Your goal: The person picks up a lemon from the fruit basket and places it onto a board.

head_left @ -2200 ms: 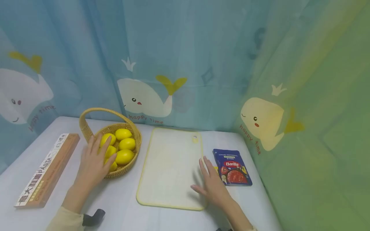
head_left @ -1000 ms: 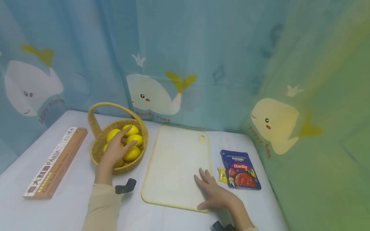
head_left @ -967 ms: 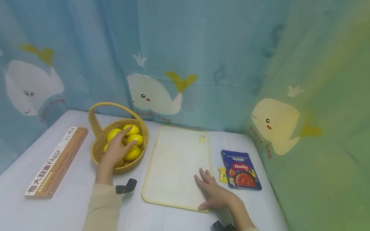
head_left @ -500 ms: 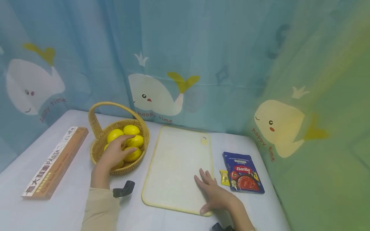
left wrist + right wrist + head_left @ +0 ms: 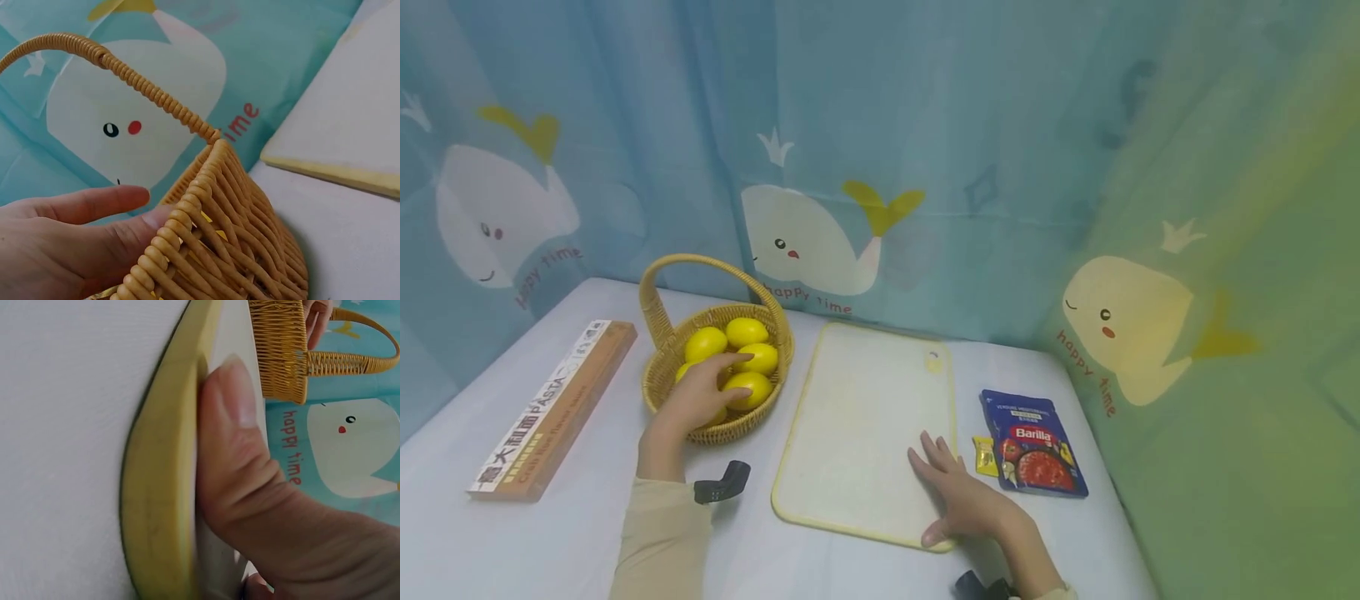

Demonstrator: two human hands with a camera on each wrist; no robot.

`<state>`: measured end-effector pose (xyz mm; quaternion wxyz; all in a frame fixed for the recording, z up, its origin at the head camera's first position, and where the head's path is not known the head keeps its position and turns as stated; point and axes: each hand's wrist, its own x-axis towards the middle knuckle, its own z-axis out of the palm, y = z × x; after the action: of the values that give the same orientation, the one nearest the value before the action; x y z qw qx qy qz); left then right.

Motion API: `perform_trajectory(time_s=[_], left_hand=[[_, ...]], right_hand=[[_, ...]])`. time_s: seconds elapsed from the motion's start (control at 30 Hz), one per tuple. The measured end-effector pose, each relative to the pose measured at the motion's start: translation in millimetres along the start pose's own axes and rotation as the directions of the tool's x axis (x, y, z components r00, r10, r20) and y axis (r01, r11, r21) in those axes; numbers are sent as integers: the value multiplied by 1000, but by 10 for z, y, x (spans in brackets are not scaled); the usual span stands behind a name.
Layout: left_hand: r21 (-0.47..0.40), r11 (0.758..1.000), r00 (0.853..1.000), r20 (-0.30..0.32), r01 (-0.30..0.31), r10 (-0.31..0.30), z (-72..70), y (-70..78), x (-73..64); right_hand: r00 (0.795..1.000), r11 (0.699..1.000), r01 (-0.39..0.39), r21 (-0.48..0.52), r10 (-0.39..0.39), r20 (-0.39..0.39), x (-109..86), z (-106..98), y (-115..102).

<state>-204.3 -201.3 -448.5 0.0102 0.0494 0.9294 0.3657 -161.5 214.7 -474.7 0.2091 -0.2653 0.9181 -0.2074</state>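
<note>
A wicker basket [image 5: 730,430] with an arched handle holds several yellow lemons [image 5: 747,332]. My left hand [image 5: 696,396] reaches over the basket's front rim, its index finger and thumb spread apart and overlapping the right-hand lemons; the other fingers are hidden. In the left wrist view the thumb and index finger of the left hand [image 5: 81,231] lie just inside the woven rim, with no lemon visible between them. My right hand [image 5: 966,500] rests with spread fingers at the near right corner of a white cutting board [image 5: 857,442]. Its thumb [image 5: 234,425] lies along the board's yellow edge.
A long pasta box [image 5: 553,408] lies on the white table at the left. Right of the board are a blue Barilla sauce pouch [image 5: 1033,442] and a small yellow packet [image 5: 985,457]. A whale-print curtain [image 5: 985,150] hangs behind and to the right.
My left hand has gone from the basket's left side to above the lemons, thumb and index pointing right. My right hand has come down onto the board's near right corner. The head view has shifted slightly.
</note>
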Motion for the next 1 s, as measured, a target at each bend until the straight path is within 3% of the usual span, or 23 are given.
perform_trajectory(time_s=[0.37, 1.0], left_hand=[[28, 999, 999, -26, -21, 22, 46, -54, 25], [113, 994, 1000, -7, -12, 13, 72, -13, 35]], right_hand=[[999, 999, 43, 6, -43, -13, -4, 1, 34], [1000, 999, 29, 18, -29, -2, 12, -9, 9]])
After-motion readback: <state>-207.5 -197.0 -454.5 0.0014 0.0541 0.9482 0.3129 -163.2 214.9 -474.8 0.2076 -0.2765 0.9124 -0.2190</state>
